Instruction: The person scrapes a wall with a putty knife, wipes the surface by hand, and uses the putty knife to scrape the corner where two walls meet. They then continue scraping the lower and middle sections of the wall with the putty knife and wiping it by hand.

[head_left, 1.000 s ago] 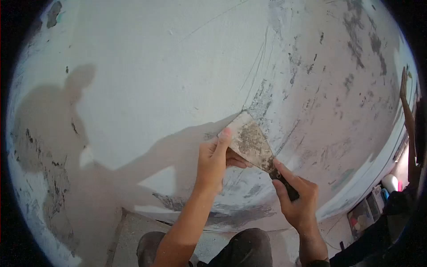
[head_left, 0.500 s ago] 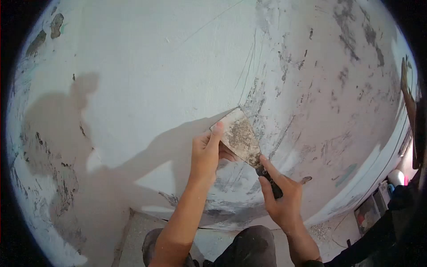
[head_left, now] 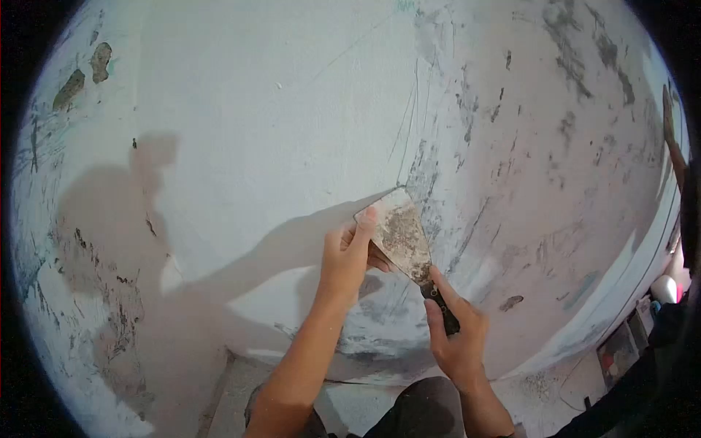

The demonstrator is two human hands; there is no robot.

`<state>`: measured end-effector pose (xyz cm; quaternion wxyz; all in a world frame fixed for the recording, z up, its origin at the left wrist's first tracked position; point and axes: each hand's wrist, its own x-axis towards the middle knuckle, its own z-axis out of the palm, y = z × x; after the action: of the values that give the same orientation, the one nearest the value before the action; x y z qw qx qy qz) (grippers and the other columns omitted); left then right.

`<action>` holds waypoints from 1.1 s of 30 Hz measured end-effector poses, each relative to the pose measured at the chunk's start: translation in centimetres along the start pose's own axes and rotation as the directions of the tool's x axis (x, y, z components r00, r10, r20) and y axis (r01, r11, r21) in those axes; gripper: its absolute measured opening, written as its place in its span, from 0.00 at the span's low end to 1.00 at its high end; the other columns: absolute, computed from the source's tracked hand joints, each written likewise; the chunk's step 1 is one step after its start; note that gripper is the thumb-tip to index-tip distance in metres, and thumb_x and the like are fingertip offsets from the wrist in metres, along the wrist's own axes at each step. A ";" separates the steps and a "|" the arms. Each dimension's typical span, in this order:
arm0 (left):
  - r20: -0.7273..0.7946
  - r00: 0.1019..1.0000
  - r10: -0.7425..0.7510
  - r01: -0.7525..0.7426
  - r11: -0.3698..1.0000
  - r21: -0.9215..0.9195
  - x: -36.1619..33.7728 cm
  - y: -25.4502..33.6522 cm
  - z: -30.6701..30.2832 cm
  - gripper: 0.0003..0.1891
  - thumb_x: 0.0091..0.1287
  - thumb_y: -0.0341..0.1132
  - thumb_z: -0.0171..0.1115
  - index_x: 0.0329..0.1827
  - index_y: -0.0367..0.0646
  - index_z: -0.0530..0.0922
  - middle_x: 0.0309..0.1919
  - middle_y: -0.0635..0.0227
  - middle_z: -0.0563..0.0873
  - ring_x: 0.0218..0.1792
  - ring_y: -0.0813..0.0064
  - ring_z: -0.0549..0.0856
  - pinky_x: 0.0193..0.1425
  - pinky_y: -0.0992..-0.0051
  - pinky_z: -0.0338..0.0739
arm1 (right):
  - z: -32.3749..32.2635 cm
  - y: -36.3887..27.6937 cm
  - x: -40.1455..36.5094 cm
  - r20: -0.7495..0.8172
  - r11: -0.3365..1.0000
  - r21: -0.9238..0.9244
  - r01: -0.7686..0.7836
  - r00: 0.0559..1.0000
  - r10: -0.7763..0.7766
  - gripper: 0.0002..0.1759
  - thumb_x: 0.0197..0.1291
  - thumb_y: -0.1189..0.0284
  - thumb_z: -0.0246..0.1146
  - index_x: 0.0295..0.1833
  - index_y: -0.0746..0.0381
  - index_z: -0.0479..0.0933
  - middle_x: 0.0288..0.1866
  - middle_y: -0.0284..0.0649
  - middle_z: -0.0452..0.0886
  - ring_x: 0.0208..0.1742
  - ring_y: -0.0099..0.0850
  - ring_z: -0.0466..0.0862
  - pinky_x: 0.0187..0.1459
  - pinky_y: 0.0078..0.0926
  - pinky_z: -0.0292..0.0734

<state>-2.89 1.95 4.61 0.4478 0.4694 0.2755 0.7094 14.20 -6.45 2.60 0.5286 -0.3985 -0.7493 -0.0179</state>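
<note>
A wide putty knife (head_left: pixel 403 231) with a stained, crusted metal blade and a black handle is in front of the wall (head_left: pixel 241 124). My right hand (head_left: pixel 460 332) is closed around the handle, index finger stretched toward the base of the blade. With my left hand (head_left: pixel 349 255) I pinch the blade's left edge, thumb on the near face and fingers behind it. The blade's top corner lies at or very near the wall, beside dark scrape marks; whether it touches is hard to tell.
Bare patches (head_left: pixel 101 63) and dark scratches mark the pale wall. My knees (head_left: pixel 423 409) are close below it. At the lower right a clear box (head_left: pixel 617 358) stands on the floor (head_left: pixel 540 387), which has crumbs of debris. My shadow falls on the wall at left.
The camera view has shifted slightly, so the wall marks appear lower and a little to the right. Both hands keep the same hold on the putty knife.
</note>
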 end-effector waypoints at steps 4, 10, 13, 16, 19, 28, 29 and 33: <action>0.016 1.000 0.014 -0.015 1.000 0.026 0.0 0.4 0.3 0.26 0.78 0.52 0.58 0.38 0.32 0.84 0.25 0.63 0.86 0.21 0.79 0.85 0.24 0.79 0.80 | 0.3 0.8 -0.6 -0.002 0.999 0.044 -0.025 1.000 0.025 0.30 0.64 0.82 0.68 0.72 0.58 0.76 0.33 0.50 0.87 0.29 0.29 0.85 0.33 0.25 0.79; -0.017 0.999 0.038 -0.037 0.998 0.059 0.3 0.2 0.0 0.23 0.77 0.52 0.60 0.41 0.35 0.83 0.27 0.66 0.86 0.23 0.78 0.83 0.24 0.77 0.75 | 0.9 0.9 -0.6 -0.043 0.998 0.056 -0.004 0.999 0.006 0.30 0.64 0.80 0.68 0.72 0.57 0.76 0.29 0.48 0.84 0.26 0.29 0.82 0.31 0.26 0.78; -0.059 0.997 0.052 -0.051 0.998 0.020 0.6 0.9 0.3 0.23 0.77 0.51 0.59 0.39 0.35 0.83 0.27 0.66 0.85 0.23 0.78 0.83 0.24 0.76 0.75 | 1.3 1.1 0.5 -0.068 0.996 0.082 0.046 0.997 -0.040 0.31 0.64 0.79 0.68 0.73 0.57 0.75 0.28 0.47 0.83 0.25 0.30 0.82 0.31 0.27 0.77; -0.032 0.997 0.072 -0.069 0.993 0.091 0.2 1.7 0.5 0.24 0.77 0.52 0.59 0.39 0.35 0.83 0.27 0.66 0.86 0.22 0.78 0.82 0.25 0.76 0.75 | 0.9 -0.2 0.3 -0.038 0.990 0.137 -0.027 0.999 0.032 0.31 0.64 0.79 0.68 0.73 0.57 0.75 0.28 0.48 0.83 0.25 0.31 0.81 0.31 0.27 0.77; -0.043 0.999 0.010 -0.006 0.997 0.080 0.0 1.3 0.0 0.24 0.77 0.52 0.60 0.37 0.36 0.82 0.26 0.66 0.85 0.22 0.78 0.82 0.24 0.77 0.75 | 0.9 0.4 0.0 -0.061 0.994 0.109 0.014 0.998 -0.007 0.30 0.64 0.80 0.68 0.73 0.57 0.75 0.27 0.47 0.82 0.24 0.30 0.79 0.31 0.26 0.77; -0.056 0.997 0.057 -0.053 0.996 0.069 0.3 0.7 0.0 0.23 0.79 0.48 0.58 0.37 0.34 0.83 0.24 0.68 0.84 0.19 0.80 0.80 0.22 0.77 0.74 | 1.8 -0.6 -0.7 -0.054 0.986 0.147 -0.080 0.995 0.089 0.28 0.67 0.78 0.66 0.72 0.58 0.76 0.26 0.48 0.81 0.24 0.31 0.80 0.30 0.30 0.76; -0.055 0.997 0.055 -0.051 0.996 0.074 0.3 0.7 0.0 0.23 0.79 0.48 0.58 0.37 0.34 0.83 0.24 0.68 0.84 0.19 0.80 0.80 0.22 0.77 0.74 | 1.8 -0.7 -0.8 -0.056 0.985 0.151 -0.083 0.994 0.092 0.28 0.67 0.78 0.66 0.72 0.58 0.76 0.26 0.48 0.81 0.24 0.31 0.80 0.30 0.30 0.76; -0.044 0.998 0.050 -0.046 0.995 0.091 0.2 0.9 -0.1 0.23 0.79 0.48 0.57 0.39 0.34 0.83 0.26 0.69 0.84 0.20 0.81 0.80 0.22 0.77 0.73 | 2.8 0.3 -1.0 -0.109 0.989 0.147 -0.007 0.994 0.024 0.28 0.68 0.78 0.65 0.73 0.59 0.74 0.26 0.47 0.80 0.24 0.30 0.79 0.31 0.28 0.76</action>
<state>-3.35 1.69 5.37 0.4026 0.4791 0.3062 0.7174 12.34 -5.54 0.39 0.5972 -0.3630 -0.7150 0.0190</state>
